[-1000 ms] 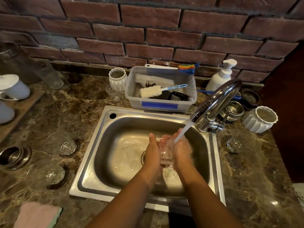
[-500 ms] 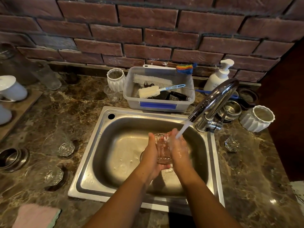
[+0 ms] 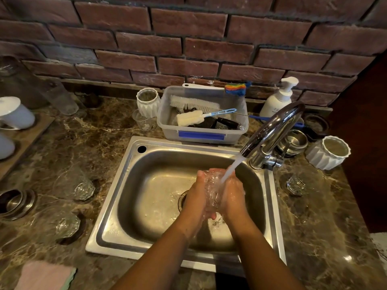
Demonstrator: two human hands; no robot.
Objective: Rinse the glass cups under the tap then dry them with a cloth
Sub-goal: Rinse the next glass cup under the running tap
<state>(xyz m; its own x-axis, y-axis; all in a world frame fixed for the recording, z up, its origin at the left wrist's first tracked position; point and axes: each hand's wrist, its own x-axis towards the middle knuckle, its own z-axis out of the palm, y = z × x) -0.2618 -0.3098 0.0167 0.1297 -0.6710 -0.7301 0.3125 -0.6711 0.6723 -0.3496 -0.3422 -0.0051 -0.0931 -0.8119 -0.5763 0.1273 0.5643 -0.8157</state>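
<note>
Over the steel sink my left hand and my right hand hold a clear glass cup between them. Water from the chrome tap runs onto the cup and over my right fingers. Two more glass cups lie on the counter left of the sink. Another glass cup lies to the right of the sink. A pink cloth sits at the bottom left corner.
Behind the sink stands a plastic tub with brushes, beside a white ribbed cup and a soap pump bottle. A second white ribbed cup and steel bowls sit right of the tap. More steel bowls lie far left.
Both hands have turned the cup under the stream. Water now pours straight onto the glass, which looks blurred by the flow.
</note>
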